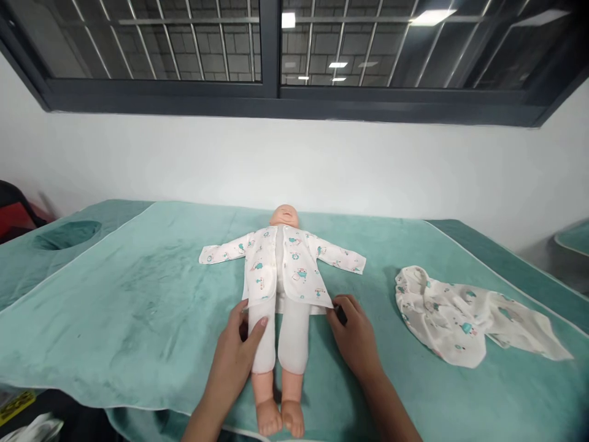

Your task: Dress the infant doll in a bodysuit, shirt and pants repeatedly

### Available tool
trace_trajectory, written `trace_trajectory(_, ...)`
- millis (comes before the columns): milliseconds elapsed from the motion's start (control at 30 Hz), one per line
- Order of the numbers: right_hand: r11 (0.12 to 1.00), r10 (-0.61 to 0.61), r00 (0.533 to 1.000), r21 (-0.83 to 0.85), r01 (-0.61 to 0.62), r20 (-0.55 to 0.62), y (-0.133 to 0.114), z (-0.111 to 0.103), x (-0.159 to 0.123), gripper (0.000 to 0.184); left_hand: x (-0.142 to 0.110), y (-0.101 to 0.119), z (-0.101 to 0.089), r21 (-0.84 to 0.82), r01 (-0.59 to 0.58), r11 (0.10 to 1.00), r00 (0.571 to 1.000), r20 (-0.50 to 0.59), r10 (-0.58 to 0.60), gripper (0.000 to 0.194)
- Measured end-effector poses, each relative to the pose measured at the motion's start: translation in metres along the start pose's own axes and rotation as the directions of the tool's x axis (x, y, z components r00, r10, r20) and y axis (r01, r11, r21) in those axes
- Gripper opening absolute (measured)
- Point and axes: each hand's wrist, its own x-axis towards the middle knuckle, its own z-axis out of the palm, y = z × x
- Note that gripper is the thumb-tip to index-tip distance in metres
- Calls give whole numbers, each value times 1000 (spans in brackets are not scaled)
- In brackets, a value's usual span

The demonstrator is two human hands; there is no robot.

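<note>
The white patterned jacket (301,264) is lying open down the front on the doll (285,215), its sleeves stretching out to both sides. The doll is lying face up on the green cover (138,294), its head towards the wall (285,159) and its bare feet (280,417) pointing to the person. The right hand (359,341) is pinching the hem's lower corner between thumb and fingers. The left hand (232,353) is reaching to the opposite corner, its thumb resting over the white leg, apart from the fingertips; whether these are gripping cloth, I cannot tell. For a neat result, both hands should be drawing the hem evenly and lightly, keeping the front edges level and the shoulders from shifting. Farther out, a crumpled patterned garment (451,319) is lying beyond the right hand, and a dark-framed window (271,101) is spanning the wall.
</note>
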Motion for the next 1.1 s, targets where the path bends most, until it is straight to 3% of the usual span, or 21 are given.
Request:
trace_trajectory(167, 999, -43, 999, 25, 44, -8, 9, -12, -13, 21, -1, -6, 2, -20, 15, 1000, 1000, -23, -16, 58)
trace_trajectory(300, 940, -170, 971, -323, 108, -171, 49, -45, -20, 26, -1, -10, -1, -10, -12, 1000, 1000, -29, 12, 56)
trace_trajectory(400, 791, -152, 963, -612, -15, -221, 82, -84, -20, 37, -3, -13, -3, 13, -47, 999, 996, -74, 48, 54)
trace_trajectory(500, 658, -18, 988, -746, -105, -154, 100, -114, -19, 37, -6, -18, -3, 20, -83, 996, 992, -96, 84, 50)
trace_trajectory(600, 698, 25, 1000, -716, -29, -16, 98, -122, -14, 32, -8, -23, -1, 79, -154, 985, 974, -156, 165, 43)
trace_trajectory(667, 805, -14, 997, -590, 57, 76, 83, -115, -8, 30, -11, -23, 2, 166, -263, 951, 928, -227, 296, 33)
trace_trajectory(733, 914, -47, 991, -394, 94, 129, 56, -104, -3, 29, -14, -19, 8, 246, -394, 886, 855, -257, 451, 22)
trace_trajectory(800, 981, -5, 991, -193, 32, 137, 19, -93, 1, 31, -16, -10, 14, 271, -512, 815, 794, -215, 569, 17)
trace_trajectory(867, 998, 55, 976, 25, -61, 210, -22, -85, 3, 33, -17, 4, 21, 235, -593, 770, 770, -113, 628, 23)
trace_trajectory(933, 959, 16, 953, 266, -101, 302, -61, -79, 4, 31, -17, 22, 25, 141, -622, 770, 781, 32, 624, 40)
trace_trajectory(1000, 846, -97, 919, 518, -125, 381, -92, -73, 6, 27, -15, 41, 26, 12, -573, 820, 808, 175, 562, 59)
trace_trajectory(1033, 784, -147, 897, 603, -151, 416, -104, -70, 8, 25, -15, 49, 25, -54, -521, 852, 825, 226, 519, 61)
trace_trajectory(1100, 682, -229, 848, 700, -210, 478, -120, -64, 13, 24, -15, 62, 20, -172, -377, 910, 873, 262, 411, 46)
